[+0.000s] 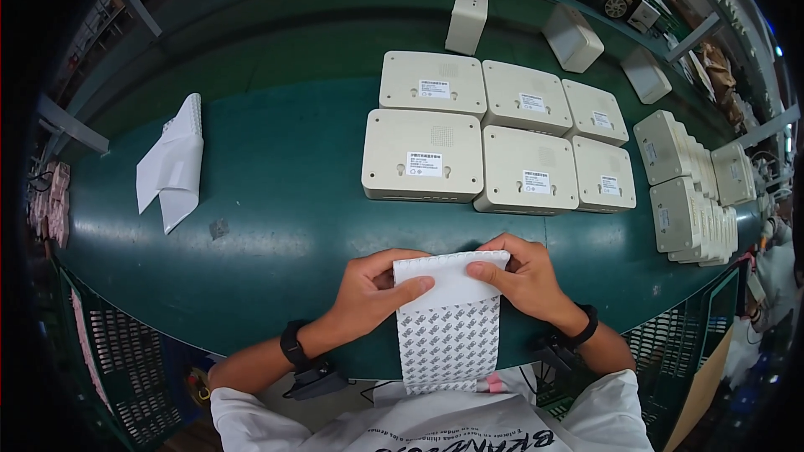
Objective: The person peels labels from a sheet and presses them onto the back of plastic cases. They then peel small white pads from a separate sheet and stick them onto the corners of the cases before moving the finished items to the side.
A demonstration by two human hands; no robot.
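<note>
Sticker strip between both hands

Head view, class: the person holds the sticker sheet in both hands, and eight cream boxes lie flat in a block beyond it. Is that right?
Not quite. The head view shows six flat cream boxes, not eight. Both the left hand and right hand do hold the sticker sheet.

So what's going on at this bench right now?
A person at a green work surface holds a strip of adhesive pads with both hands: the left hand and right hand pinch its white top edge, where the backing appears to be peeling away. Beyond the hands, six cream plastic boxes lie label-up in two rows, with more stacked on edge to the right. Loose white backing sheets lie to the left.
</note>
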